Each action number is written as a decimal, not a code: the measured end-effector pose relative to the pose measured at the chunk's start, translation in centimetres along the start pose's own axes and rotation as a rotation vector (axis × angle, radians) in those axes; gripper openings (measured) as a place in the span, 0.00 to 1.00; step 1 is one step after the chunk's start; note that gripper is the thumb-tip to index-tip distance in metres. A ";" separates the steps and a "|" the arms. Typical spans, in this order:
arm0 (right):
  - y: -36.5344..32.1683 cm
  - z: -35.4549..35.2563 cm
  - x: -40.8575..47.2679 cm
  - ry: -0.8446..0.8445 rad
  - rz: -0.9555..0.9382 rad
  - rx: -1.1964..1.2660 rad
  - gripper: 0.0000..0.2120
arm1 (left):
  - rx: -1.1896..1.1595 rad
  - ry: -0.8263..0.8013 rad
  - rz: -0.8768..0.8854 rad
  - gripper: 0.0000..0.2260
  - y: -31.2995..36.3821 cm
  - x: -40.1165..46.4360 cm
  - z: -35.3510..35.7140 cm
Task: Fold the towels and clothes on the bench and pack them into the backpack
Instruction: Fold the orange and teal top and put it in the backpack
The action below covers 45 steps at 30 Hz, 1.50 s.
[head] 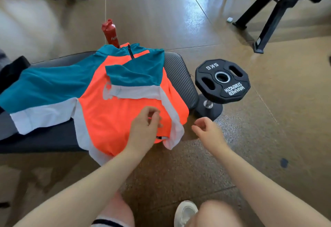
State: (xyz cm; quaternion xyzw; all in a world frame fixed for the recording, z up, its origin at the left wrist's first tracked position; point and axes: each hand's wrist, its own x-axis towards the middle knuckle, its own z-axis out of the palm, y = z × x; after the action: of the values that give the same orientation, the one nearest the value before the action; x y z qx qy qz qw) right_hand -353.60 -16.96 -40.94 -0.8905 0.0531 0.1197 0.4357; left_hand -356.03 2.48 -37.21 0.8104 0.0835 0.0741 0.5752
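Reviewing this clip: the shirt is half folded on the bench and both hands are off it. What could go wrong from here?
1. The shirt overhangs the bench at its near edge; a tug might slide it to the floor.
2. The red bottle stands right behind the collar; pulling the shirt could tip it.
3. The left sleeve is still spread out, so the fold may come out lopsided. No backpack is clearly visible. Left hand and right hand hold nothing.
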 end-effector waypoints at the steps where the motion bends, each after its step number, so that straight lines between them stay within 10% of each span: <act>1: 0.3 0.4 0.0 -0.034 0.044 0.046 0.11 | -0.072 -0.034 -0.107 0.08 -0.6 -1.8 1.1; 8: 0.2 2.7 0.7 -0.096 0.078 0.472 0.06 | -0.230 -0.001 -0.152 0.11 -2.7 -5.3 6.8; 18: 2.5 4.1 -0.7 -0.120 -0.115 0.280 0.09 | -0.362 0.070 -0.280 0.09 -4.4 -5.3 8.3; 22: 2.8 3.1 -0.3 -0.411 -0.079 0.508 0.29 | -0.384 0.013 -0.283 0.09 -5.1 -4.9 6.5; 25: 2.5 3.1 -0.3 -0.590 -0.083 0.618 0.17 | -0.301 -0.041 -0.253 0.10 -6.6 -5.1 5.9; 31: 3.5 4.3 -0.8 -0.307 -0.021 0.507 0.06 | -0.247 -0.243 -0.229 0.05 -9.8 -6.7 7.1; 37: 5.9 5.0 -1.6 -0.476 0.001 0.471 0.11 | -0.371 -0.082 -0.299 0.06 -10.7 -7.4 7.6; 45: 8.6 7.9 -2.0 -0.366 0.069 0.316 0.05 | -0.249 -0.298 -0.393 0.10 -14.0 -9.2 8.1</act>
State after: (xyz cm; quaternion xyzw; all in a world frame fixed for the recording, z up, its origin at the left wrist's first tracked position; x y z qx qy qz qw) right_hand -358.61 -16.10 -51.66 -0.7723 0.0217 0.2840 0.5678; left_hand -363.99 -2.46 -53.35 0.7036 0.1438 -0.1492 0.6797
